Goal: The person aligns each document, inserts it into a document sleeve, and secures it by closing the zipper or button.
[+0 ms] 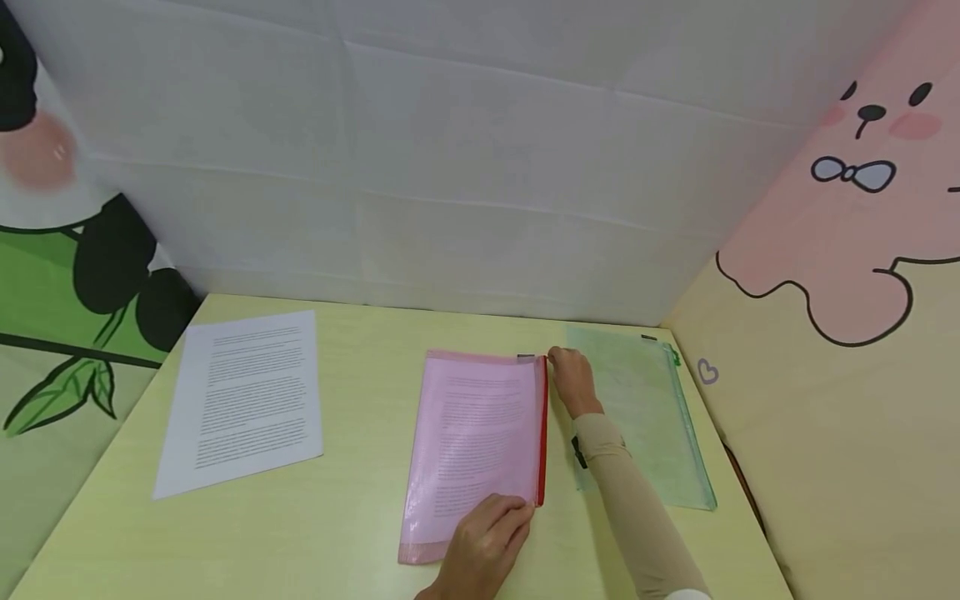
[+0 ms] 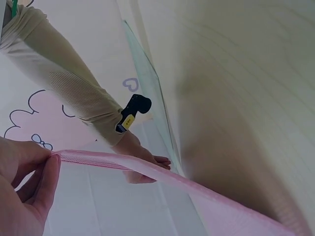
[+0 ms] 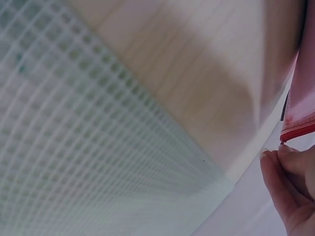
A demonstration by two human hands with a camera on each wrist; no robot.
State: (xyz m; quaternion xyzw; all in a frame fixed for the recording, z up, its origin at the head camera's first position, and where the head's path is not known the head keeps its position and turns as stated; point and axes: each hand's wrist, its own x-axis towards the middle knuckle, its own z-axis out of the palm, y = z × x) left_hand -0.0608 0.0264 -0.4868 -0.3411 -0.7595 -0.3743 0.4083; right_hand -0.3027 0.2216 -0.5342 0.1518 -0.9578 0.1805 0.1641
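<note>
A pink zip document pouch lies on the table with a printed sheet inside, seen through its translucent face. Along its right edge runs a red zipper. My left hand pinches the near end of that edge; the left wrist view shows the pink edge lifted between thumb and fingers. At the far end, my right hand pinches the zipper's tip, with the red strip ending at the fingertips in the right wrist view. Whether the zipper is closed along its whole length, I cannot tell.
A green mesh pouch lies to the right, partly under my right forearm. On the left of the table is a loose printed sheet. A white cloth wall stands behind, with patterned panels on both sides.
</note>
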